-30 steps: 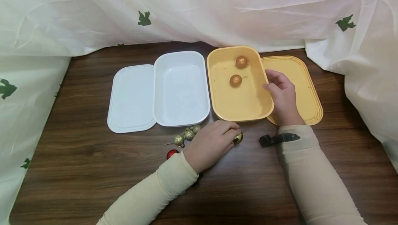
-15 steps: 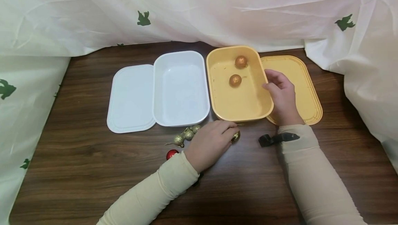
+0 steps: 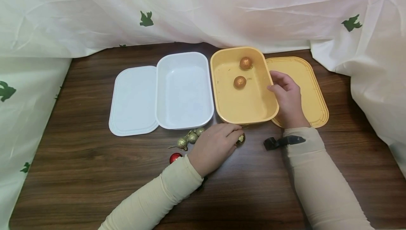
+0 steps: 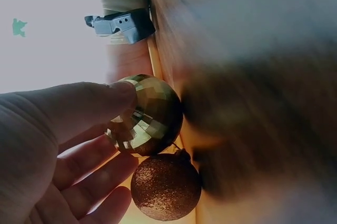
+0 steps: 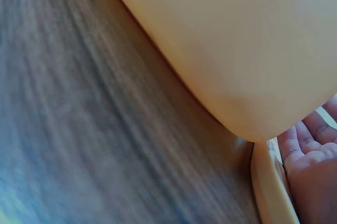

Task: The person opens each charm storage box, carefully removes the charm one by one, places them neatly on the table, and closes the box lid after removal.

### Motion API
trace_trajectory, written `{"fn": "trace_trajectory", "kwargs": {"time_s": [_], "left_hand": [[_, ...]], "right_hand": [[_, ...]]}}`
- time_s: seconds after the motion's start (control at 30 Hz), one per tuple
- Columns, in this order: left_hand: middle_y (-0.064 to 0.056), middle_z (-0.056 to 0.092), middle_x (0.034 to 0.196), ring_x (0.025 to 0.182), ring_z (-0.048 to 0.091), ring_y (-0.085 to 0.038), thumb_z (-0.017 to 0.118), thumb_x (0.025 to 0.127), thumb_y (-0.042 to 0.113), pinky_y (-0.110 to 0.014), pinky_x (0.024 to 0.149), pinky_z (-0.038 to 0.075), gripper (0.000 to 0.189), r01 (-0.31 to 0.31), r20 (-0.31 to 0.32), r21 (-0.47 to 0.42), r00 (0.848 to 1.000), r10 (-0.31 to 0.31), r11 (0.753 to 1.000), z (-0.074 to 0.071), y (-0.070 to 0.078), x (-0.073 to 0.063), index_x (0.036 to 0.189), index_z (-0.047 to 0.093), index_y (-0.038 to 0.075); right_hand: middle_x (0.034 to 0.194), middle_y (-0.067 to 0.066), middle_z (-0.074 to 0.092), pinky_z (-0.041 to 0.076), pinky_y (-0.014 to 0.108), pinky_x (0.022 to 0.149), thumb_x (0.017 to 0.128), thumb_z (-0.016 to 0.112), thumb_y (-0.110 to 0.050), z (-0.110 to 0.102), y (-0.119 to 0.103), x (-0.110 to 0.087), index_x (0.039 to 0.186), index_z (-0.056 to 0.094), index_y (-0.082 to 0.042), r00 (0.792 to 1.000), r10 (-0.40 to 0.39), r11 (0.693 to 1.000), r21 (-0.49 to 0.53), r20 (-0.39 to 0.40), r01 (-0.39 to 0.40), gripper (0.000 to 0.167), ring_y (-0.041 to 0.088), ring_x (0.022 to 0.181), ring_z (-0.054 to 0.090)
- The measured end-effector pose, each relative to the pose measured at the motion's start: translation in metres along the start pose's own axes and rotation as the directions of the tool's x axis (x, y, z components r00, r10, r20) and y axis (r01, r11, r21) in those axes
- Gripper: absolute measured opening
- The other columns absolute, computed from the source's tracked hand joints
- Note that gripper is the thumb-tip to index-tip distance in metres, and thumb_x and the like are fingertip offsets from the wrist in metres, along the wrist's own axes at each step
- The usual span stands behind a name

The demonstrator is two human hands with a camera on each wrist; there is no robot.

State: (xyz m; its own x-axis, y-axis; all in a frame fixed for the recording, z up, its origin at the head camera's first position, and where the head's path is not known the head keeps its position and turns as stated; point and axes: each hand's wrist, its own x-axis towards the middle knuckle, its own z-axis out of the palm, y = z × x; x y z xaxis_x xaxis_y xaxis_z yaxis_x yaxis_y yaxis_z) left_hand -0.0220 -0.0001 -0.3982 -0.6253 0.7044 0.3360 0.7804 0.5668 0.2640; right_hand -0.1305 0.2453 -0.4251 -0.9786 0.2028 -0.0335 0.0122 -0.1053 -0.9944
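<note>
My left hand (image 3: 214, 149) is just in front of the yellow container (image 3: 219, 108), thumb and fingers on a shiny gold faceted bauble (image 4: 152, 116). Next to it, near the lower fingers in the left wrist view, lies a copper glitter bauble (image 4: 166, 187), hidden from the head view. My right hand (image 3: 288, 99) holds the container's right side, its thumb at the rim. Two orange glitter baubles (image 3: 240, 82) rest inside that container. Left of my left hand are several small gold glitter baubles (image 3: 192, 137) and a red bauble (image 3: 174, 158), partly covered by the sleeve.
A white container (image 3: 185, 92) with bare floor stands left of the yellow one. The white lid (image 3: 134, 99) lies at its left, and the yellow lid (image 3: 312, 92) lies under and beyond my right hand. A white curtain (image 3: 203, 14) hangs around the wooden table (image 3: 79, 159).
Early on, the gold faceted bauble shifted slightly left in my left hand's fingers. Since then both hands have stayed almost still, and the containers have not moved.
</note>
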Motion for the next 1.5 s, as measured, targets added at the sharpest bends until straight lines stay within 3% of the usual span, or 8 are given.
{"fn": "trace_trajectory", "kwargs": {"time_s": [0.57, 0.83, 1.17, 1.37, 1.5], "left_hand": [[-0.008, 0.066, 0.124, 0.115, 0.063, -0.022, 0.070, 0.090, 0.009, -0.031, 0.106, 0.047, 0.033, -0.001, -0.018, -0.015, 1.000, 0.001, 1.000, -0.005, 0.004, -0.002, 0.122, 0.068, 0.002], [-0.006, 0.065, 0.126, 0.116, 0.062, -0.020, 0.077, 0.088, 0.018, -0.030, 0.107, 0.045, 0.040, 0.003, 0.001, -0.024, 1.000, -0.003, 1.000, -0.012, 0.006, -0.003, 0.125, 0.067, 0.005], [-0.004, 0.067, 0.120, 0.113, 0.063, -0.018, 0.081, 0.086, 0.021, -0.027, 0.104, 0.047, 0.042, -0.008, -0.100, -0.092, 0.995, -0.001, 0.996, -0.030, 0.008, 0.005, 0.122, 0.068, 0.004], [-0.004, 0.067, 0.120, 0.112, 0.063, -0.017, 0.080, 0.087, 0.020, -0.024, 0.103, 0.047, 0.040, 0.055, -0.128, -0.206, 0.988, -0.082, 0.977, -0.041, 0.003, 0.015, 0.122, 0.067, 0.004], [-0.005, 0.068, 0.121, 0.114, 0.063, -0.018, 0.079, 0.088, 0.019, -0.023, 0.104, 0.045, 0.040, 0.110, -0.167, -0.261, 0.973, -0.157, 0.959, -0.047, -0.004, 0.021, 0.123, 0.067, 0.004]], "right_hand": [[0.115, 0.007, 0.064, 0.056, 0.020, 0.080, 0.091, 0.060, 0.002, -0.002, 0.000, 0.000, 0.126, 0.066, -0.007, 1.000, 0.016, 1.000, -0.012, -0.001, -0.016, 0.037, 0.019, 0.105, 0.059], [0.114, 0.007, 0.064, 0.055, 0.021, 0.081, 0.090, 0.059, 0.003, -0.001, 0.001, 0.000, 0.125, 0.067, -0.006, 1.000, 0.000, 1.000, -0.003, 0.002, 0.000, 0.037, 0.019, 0.105, 0.060], [0.113, 0.006, 0.065, 0.055, 0.021, 0.081, 0.089, 0.059, 0.004, -0.001, 0.002, 0.002, 0.125, 0.067, -0.006, 1.000, -0.012, 1.000, -0.007, 0.006, 0.012, 0.038, 0.018, 0.103, 0.060], [0.112, 0.007, 0.066, 0.055, 0.021, 0.080, 0.089, 0.059, 0.005, -0.002, 0.003, 0.001, 0.124, 0.068, -0.006, 1.000, -0.020, 1.000, 0.011, 0.005, 0.020, 0.037, 0.018, 0.102, 0.061], [0.111, 0.006, 0.066, 0.055, 0.020, 0.080, 0.089, 0.059, 0.005, -0.002, 0.002, 0.001, 0.124, 0.068, -0.006, 1.000, -0.021, 1.000, 0.013, 0.007, 0.021, 0.037, 0.017, 0.102, 0.061]]}}
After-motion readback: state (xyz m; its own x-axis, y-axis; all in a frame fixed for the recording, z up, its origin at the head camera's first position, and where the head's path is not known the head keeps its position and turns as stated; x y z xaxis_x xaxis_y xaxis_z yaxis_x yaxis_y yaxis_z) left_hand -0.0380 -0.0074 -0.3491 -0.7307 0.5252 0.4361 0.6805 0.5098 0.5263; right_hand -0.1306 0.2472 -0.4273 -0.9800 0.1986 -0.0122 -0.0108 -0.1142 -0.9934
